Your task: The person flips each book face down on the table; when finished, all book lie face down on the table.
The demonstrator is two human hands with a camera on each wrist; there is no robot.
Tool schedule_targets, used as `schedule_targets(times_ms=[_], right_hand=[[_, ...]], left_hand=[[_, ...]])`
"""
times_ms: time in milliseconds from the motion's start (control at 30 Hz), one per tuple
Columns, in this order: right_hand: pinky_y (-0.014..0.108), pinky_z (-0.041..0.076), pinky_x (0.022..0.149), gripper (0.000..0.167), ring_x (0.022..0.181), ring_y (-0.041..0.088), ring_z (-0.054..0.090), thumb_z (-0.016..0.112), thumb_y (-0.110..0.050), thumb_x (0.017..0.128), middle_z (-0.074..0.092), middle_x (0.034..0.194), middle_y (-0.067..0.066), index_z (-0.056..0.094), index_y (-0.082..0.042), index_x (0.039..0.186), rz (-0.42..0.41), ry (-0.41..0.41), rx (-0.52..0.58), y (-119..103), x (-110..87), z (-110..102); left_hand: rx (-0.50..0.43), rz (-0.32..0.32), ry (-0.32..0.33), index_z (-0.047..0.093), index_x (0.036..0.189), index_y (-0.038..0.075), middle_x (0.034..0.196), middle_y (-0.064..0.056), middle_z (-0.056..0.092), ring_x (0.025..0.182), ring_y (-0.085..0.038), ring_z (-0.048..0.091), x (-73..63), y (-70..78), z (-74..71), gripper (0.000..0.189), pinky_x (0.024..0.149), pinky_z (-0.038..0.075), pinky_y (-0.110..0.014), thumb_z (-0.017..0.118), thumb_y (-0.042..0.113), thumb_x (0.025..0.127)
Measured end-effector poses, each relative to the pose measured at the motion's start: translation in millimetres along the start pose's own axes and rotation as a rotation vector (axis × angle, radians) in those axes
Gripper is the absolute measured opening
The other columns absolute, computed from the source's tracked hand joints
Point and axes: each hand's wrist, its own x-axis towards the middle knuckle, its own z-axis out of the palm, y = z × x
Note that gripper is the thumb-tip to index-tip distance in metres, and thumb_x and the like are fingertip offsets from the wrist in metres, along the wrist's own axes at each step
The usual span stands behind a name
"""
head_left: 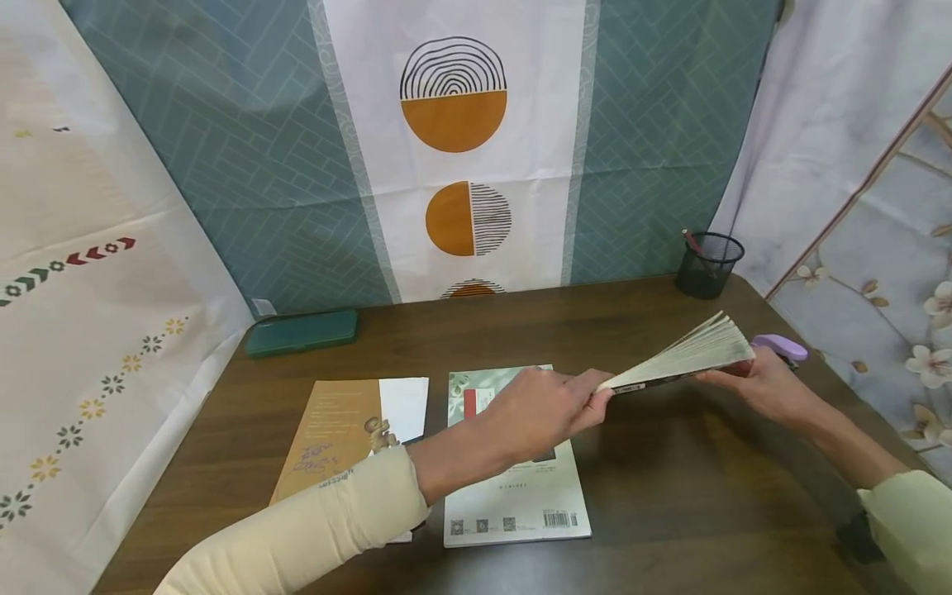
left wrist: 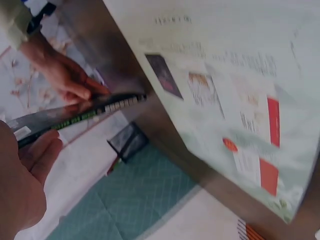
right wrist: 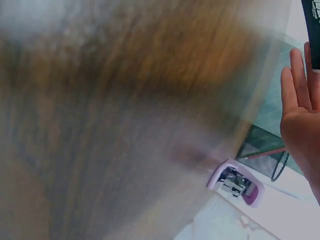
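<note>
A thick paperback book (head_left: pixel 687 355) is held up off the table, its page edges fanned toward the head camera. My left hand (head_left: pixel 539 409) grips its left end with the thumb and fingers. At the other end, my right hand (head_left: pixel 769 387) holds the book, thumb on the near side; in the right wrist view its fingers (right wrist: pixel 300 82) reach up along the dark cover. The spine with green and white lettering (left wrist: pixel 82 116) shows in the left wrist view. Below the left forearm lies a pale green magazine (head_left: pixel 513 508), its barcode side up.
A brown and white book (head_left: pixel 335 405) lies to the left, partly under the left sleeve. A green case (head_left: pixel 301 333) is at the back left. At the back right stands a black mesh pen holder (head_left: pixel 702 277). Beyond the right hand sits a purple stapler-like tool (head_left: pixel 781 345).
</note>
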Motion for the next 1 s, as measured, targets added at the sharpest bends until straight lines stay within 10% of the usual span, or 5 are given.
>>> schedule_targets(times_ms=[233,400,700,1000], right_hand=[[0.019,0.055,0.073,0.013,0.087,0.008,0.072,0.069,-0.004,0.103,0.077,0.099,-0.001,0.072,0.002,0.114,0.13,-0.014,0.107,-21,-5.2,-5],[0.015,0.055,0.081,0.025,0.096,0.008,0.076,0.066,-0.015,0.107,0.08,0.107,-0.004,0.07,-0.001,0.127,0.223,0.006,0.191,-35,-7.1,-14],[0.018,0.058,0.083,0.017,0.088,0.015,0.079,0.068,-0.006,0.105,0.081,0.101,-0.001,0.073,-0.004,0.121,0.221,0.051,0.384,-53,1.4,-15],[0.02,0.058,0.085,0.017,0.09,0.016,0.078,0.07,-0.009,0.104,0.08,0.102,-0.001,0.076,-0.006,0.119,0.27,0.066,0.501,-61,4.7,-13]], left_hand=[[-0.134,-0.055,0.045,0.076,0.114,0.004,0.077,0.005,0.074,0.054,-0.001,0.048,-0.7,-13.6,-17.3,0.017,0.05,0.024,-0.014,0.069,0.006,0.099],[-0.333,-0.248,0.065,0.078,0.117,0.005,0.097,-0.002,0.081,0.079,-0.007,0.075,-7.3,-20.2,-25.9,0.02,0.06,0.046,-0.011,0.07,0.003,0.099],[-0.622,-0.622,0.111,0.081,0.122,0.009,0.103,0.0,0.081,0.084,-0.004,0.076,-31.3,-20.8,-27.3,0.024,0.076,0.061,-0.026,0.074,0.004,0.099],[-0.614,-0.689,0.105,0.079,0.121,0.008,0.102,0.0,0.081,0.087,-0.007,0.076,-49.0,-16.6,-17.8,0.024,0.082,0.061,-0.025,0.075,0.002,0.097]])
